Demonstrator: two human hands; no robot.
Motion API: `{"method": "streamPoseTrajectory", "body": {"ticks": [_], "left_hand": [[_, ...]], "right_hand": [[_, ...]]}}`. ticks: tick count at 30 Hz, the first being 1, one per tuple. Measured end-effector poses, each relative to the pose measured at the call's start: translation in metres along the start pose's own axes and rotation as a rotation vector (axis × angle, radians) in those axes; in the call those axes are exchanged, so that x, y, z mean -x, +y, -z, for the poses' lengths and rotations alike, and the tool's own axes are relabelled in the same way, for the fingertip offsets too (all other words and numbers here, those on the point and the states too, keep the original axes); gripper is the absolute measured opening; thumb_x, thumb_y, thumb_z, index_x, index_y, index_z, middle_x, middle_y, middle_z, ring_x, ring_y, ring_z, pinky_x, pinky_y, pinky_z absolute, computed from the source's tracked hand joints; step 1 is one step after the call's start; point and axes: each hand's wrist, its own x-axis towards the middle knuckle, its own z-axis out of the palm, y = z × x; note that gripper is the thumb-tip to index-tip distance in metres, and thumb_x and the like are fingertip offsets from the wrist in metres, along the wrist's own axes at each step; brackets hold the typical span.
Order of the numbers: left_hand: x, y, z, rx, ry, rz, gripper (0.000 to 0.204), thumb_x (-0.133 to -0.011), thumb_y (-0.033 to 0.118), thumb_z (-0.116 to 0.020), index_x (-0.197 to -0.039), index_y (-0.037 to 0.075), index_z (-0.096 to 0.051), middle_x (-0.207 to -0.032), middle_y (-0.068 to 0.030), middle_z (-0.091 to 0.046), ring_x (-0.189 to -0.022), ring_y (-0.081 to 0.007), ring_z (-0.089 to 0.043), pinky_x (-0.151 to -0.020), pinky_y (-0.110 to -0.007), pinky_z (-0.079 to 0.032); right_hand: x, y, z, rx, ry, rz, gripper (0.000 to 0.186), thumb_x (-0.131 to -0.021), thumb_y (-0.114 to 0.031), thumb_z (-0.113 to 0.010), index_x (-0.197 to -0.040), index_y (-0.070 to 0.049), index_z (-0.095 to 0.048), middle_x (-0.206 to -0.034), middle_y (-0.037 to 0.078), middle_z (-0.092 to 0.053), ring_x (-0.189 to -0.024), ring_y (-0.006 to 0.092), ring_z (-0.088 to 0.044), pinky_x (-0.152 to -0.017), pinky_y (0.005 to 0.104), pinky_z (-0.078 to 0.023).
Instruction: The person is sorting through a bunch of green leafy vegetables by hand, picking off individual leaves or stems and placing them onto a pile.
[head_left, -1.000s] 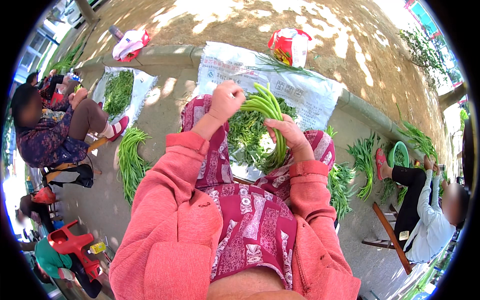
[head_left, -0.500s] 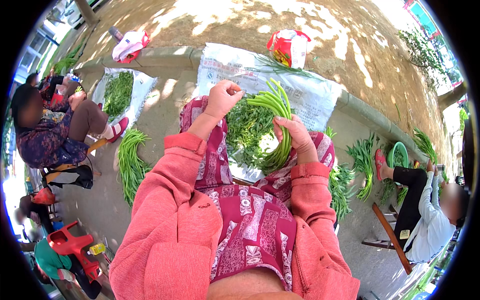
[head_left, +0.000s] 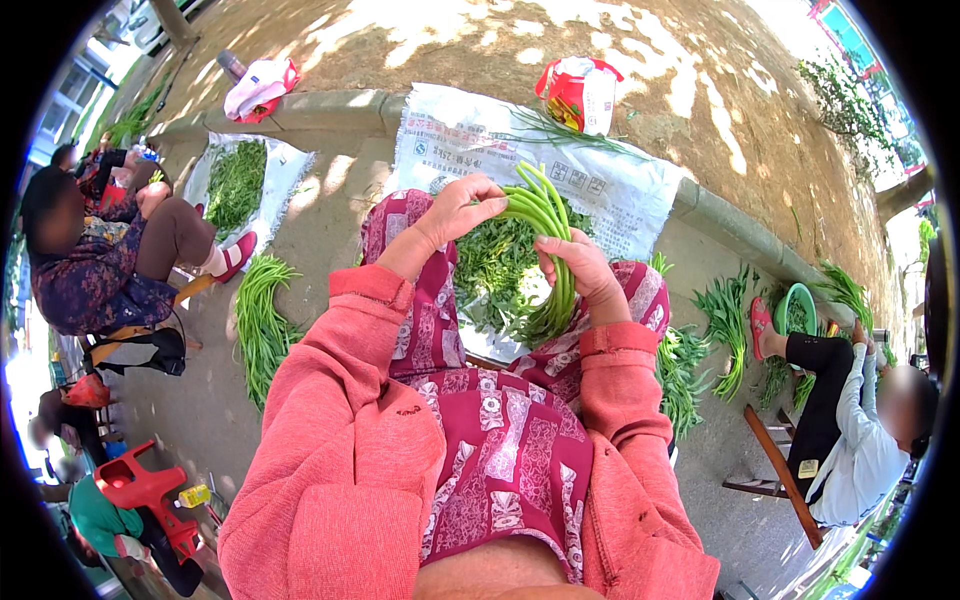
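Observation:
A curved bunch of long green stems (head_left: 562, 300) arches above a heap of picked leaves (head_left: 480, 270) between my knees. My right hand (head_left: 582, 262) is closed round the middle of the bunch, thumb toward me. At the bunch's left end, my left hand (head_left: 462, 210) pinches the stems between thumb and fingers. The lower end of the bunch bends down by my right knee. Under the leaf heap, a white woven sack (head_left: 610, 195) lies spread on the ground.
Piled green stems (head_left: 265, 330) lie left of my legs, leafy bundles (head_left: 685, 375) to the right. A red-and-white bag (head_left: 580, 95) stands beyond the sack by the kerb (head_left: 735, 222). One person (head_left: 90, 250) sits at the left, another (head_left: 860, 440) at the right near a green basin (head_left: 797, 310).
My left hand has come down and right, from beside the bunch onto its left end. The stems have drawn closer together and curl more to the left. My right hand keeps its hold.

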Motion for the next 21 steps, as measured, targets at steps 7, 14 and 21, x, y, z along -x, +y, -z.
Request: {"method": "streamPoseTrajectory", "body": {"ticks": [7,14,21], "left_hand": [[0.0001,-0.0041,0.002,-0.083,-0.031,-0.119,0.013,-0.084,0.008,-0.064,-0.092,-0.002,-0.066,-0.083,-0.0034,-0.055,-0.081,-0.0142,-0.054,-0.075,-0.028,-0.043],[0.0001,-0.0013,0.0018,-0.181,-0.006,-0.181,0.01,-0.08,0.006,-0.062,-0.086,-0.001,-0.064,-0.078,-0.0061,-0.055,-0.079,-0.0181,-0.054,-0.074,-0.029,-0.043],[-0.0005,-0.002,-0.0046,-0.281,0.118,-0.273,0.004,-0.075,0.003,-0.06,-0.074,0.001,-0.057,-0.07,-0.0061,-0.052,-0.072,-0.0213,-0.051,-0.069,-0.032,-0.043]], "right_hand": [[-0.0007,0.0005,0.0004,0.015,0.005,0.004,0.02,-0.087,-0.025,-0.065,-0.088,-0.006,-0.057,-0.059,0.001,-0.054,-0.045,0.0103,-0.049,-0.043,0.023,-0.039],[-0.0007,0.0014,0.0012,0.042,0.002,-0.009,0.02,-0.086,-0.025,-0.066,-0.089,-0.006,-0.058,-0.059,0.001,-0.054,-0.045,0.0102,-0.049,-0.043,0.023,-0.039],[-0.0007,-0.0005,-0.0041,0.06,0.013,-0.034,0.019,-0.087,-0.023,-0.066,-0.091,-0.006,-0.058,-0.06,0.002,-0.054,-0.045,0.0102,-0.05,-0.042,0.0232,-0.04]]}}
